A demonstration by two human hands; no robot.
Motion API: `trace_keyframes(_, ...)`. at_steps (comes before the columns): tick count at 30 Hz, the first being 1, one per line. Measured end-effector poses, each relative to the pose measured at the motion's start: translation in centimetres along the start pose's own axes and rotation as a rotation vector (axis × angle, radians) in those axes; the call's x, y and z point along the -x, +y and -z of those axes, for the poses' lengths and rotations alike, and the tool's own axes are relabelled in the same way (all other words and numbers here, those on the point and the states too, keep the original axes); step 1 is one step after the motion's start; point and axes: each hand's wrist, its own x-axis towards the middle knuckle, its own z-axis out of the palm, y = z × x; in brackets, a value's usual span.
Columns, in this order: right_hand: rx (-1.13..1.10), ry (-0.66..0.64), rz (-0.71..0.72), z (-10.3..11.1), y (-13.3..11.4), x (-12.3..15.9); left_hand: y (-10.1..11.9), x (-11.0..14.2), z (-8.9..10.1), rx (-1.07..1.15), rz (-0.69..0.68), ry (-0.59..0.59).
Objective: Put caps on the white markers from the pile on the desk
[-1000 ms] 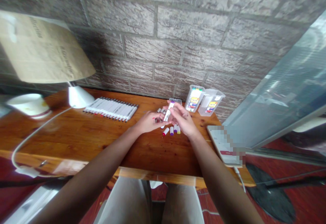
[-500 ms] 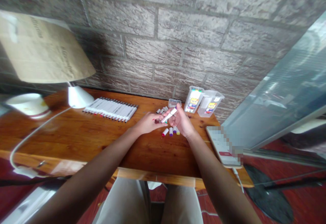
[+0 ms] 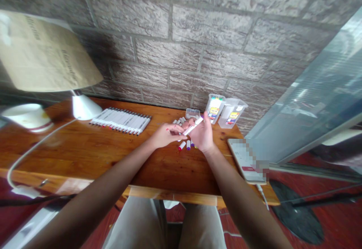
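A white marker (image 3: 193, 126) slants between my hands above the desk, its purple-tipped end up at the right. My left hand (image 3: 166, 135) has its fingers closed round the lower end; small red marks show on the skin. Around the upper end the fingers of my right hand (image 3: 204, 135) are closed, with the thumb pointing up. Below the hands lie several short white pieces that look like marker caps, among them a red-ended cap (image 3: 181, 146) and a purple-ended cap (image 3: 188, 145). More white pieces (image 3: 178, 122) lie behind my left fingers, partly hidden.
A row of white markers (image 3: 121, 121) lies left on the wooden desk (image 3: 113, 158). Two clear plastic boxes (image 3: 232, 114) and a small clear tray (image 3: 192, 112) stand near the brick wall. A tablet-like device (image 3: 243, 158), lamp (image 3: 85, 107) and paper cup (image 3: 26, 117) sit at the sides.
My right hand has shifted a little to the right with the marker's upper end. More of the marker's white length shows between the hands. The view has moved slightly.
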Motion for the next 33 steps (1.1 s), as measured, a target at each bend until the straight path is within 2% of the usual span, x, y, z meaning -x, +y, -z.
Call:
trace_keyframes(3,-0.086,0.016,0.019,0.3,-0.2,0.1,0.0,-0.2,-0.1,0.142,0.024,-0.009)
trace_keyframes(5,-0.11,0.016,0.033,0.5,-0.1,0.0,0.0,-0.3,-0.2,0.16,0.022,-0.041)
trace_keyframes(13,-0.077,-0.014,0.084,0.3,0.7,-0.1,0.2,-0.1,0.4,0.053,0.023,-0.042)
trace_keyframes(19,-0.086,0.039,0.102,0.6,0.0,-0.2,0.8,-0.1,1.0,-0.04,0.02,-0.032)
trace_keyframes(28,-0.087,0.13,0.128,1.7,-1.0,-0.1,0.3,-0.3,0.7,-0.071,0.032,-0.016)
trace_keyframes(33,-0.124,0.082,0.117,2.0,-1.4,0.3,0.3,-0.3,0.6,-0.071,0.044,-0.025)
